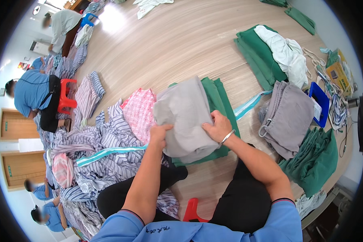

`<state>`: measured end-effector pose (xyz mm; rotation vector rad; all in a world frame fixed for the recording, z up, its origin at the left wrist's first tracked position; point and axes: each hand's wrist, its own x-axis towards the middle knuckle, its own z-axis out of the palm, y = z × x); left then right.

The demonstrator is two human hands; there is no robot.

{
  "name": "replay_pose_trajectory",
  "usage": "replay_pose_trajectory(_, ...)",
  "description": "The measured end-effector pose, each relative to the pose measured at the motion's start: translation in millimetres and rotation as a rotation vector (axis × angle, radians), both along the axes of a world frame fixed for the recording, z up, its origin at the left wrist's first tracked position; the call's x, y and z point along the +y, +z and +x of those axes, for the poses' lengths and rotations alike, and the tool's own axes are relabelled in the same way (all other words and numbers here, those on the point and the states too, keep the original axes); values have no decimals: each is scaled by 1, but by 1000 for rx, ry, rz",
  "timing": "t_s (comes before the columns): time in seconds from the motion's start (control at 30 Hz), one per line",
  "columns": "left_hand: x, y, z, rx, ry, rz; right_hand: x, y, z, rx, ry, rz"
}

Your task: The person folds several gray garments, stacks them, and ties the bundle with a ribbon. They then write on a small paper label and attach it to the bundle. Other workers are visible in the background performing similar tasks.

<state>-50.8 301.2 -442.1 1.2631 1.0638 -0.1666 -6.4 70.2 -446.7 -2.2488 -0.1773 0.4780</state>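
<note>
A folded grey garment (184, 112) lies before me on a stack of folded green cloth (217, 99). My left hand (159, 134) grips its left edge, thumb on top and fingers underneath. At the opposite edge my right hand (219, 127), with a bracelet at the wrist, holds the fabric the same way. Beneath the stack runs a teal-and-white striped strap (251, 104), which comes out on both sides. A pink patterned cloth (139, 113) lies close to the grey garment's left side.
Striped garments (115, 136) are heaped at left. Folded grey trousers (287, 115), crumpled green cloth (313, 160) and a blue tray (322, 104) stand right; a green pile (257, 57) with white cloth (282, 51) lies beyond. Several people work at left, near a red stool (67, 96).
</note>
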Motion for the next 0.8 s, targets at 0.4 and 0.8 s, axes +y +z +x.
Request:
replay_pose_trajectory(0.4, 3, -58, -30, -70, -235, 583, -126, -58, -51, 658, -529, 481)
replay_pose_trajectory(0.8, -43, -8, 1, -592, -93, 794, -379, -78, -18, 85, -1135, -549)
